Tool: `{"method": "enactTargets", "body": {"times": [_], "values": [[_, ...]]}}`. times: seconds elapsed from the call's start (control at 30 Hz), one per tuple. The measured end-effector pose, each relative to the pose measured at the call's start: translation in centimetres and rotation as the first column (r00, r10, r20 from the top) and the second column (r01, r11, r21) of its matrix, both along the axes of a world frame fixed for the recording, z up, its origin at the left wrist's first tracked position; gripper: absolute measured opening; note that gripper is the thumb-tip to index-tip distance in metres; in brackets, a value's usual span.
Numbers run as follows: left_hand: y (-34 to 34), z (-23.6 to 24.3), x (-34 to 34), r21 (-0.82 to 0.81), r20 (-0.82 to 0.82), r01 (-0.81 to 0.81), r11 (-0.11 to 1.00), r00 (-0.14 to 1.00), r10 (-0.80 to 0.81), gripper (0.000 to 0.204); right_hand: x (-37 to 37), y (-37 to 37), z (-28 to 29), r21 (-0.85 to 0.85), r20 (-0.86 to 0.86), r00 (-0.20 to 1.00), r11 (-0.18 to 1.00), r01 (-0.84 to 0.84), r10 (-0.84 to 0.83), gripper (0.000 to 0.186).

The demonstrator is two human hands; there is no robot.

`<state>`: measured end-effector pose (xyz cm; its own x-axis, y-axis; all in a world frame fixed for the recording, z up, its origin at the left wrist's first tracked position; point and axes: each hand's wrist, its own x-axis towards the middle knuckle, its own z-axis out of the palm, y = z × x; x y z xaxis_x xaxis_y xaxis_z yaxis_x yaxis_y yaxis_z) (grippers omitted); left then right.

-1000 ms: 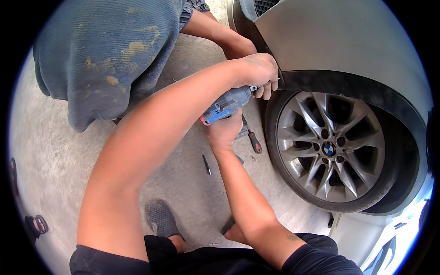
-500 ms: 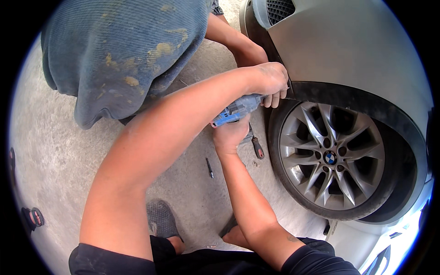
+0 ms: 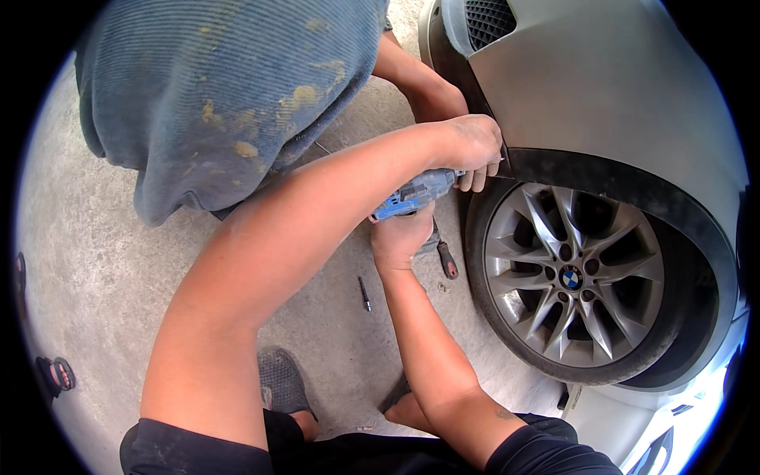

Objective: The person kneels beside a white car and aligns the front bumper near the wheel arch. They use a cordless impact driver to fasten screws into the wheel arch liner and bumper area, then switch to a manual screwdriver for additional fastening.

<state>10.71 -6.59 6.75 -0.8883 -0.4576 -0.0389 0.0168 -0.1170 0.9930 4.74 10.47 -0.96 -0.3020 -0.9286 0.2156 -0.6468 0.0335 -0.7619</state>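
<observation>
Grey shoe [image 3: 283, 384]: 7 o'clock from the middle of the view, on the concrete floor [image 3: 317, 348].
Slim dark bit [image 3: 365, 294]: 6 o'clock, lying on the floor.
Screwdriver [image 3: 449, 261]: between 3 and 4 o'clock, on the floor, near the tyre.
Right hand [image 3: 404, 236]: near the middle, closed around the handle of the power drill.
Power drill [image 3: 423, 191]: between 1 and 2 o'clock, nose towards the trim.
Left hand [image 3: 475, 141]: between 1 and 2 o'clock, fingers curled by the drill's nose; whether they pinch anything is hidden.
Wheel [image 3: 570, 277]: between 3 and 4 o'clock, under black arch trim [image 3: 602, 170].
Co-worker's forearm [image 3: 419, 83]: between 12 and 1 o'clock, reaching towards the car's edge.
</observation>
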Motion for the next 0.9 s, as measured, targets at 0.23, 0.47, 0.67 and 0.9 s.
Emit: {"method": "enactTargets", "body": {"times": [0.23,0.47,0.67,0.9], "values": [[-2.2,-0.1,0.7,-0.059,0.141,0.281,0.958,0.952,-0.271,0.038,0.6,0.1,0.1,-0.048,0.028,1.000,0.999,0.001,0.000,0.055],[0.3,-0.6,-0.1,-0.002,-0.013,-0.055,0.998,0.998,0.055,0.033,0.1,0.0,-0.2,-0.016,0.046,0.999,1.000,0.019,-0.018,0.053],[1.2,0.7,0.3,0.019,0.006,-0.116,0.993,0.993,0.116,0.033,0.1,0.1,-0.4,0.003,0.058,0.998,1.000,0.031,-0.031,0.050],[1.4,1.0,0.6,0.050,0.011,-0.134,0.990,0.991,0.134,0.031,0.2,0.1,-0.4,-0.045,0.034,0.999,0.999,0.013,-0.012,0.054]]}}
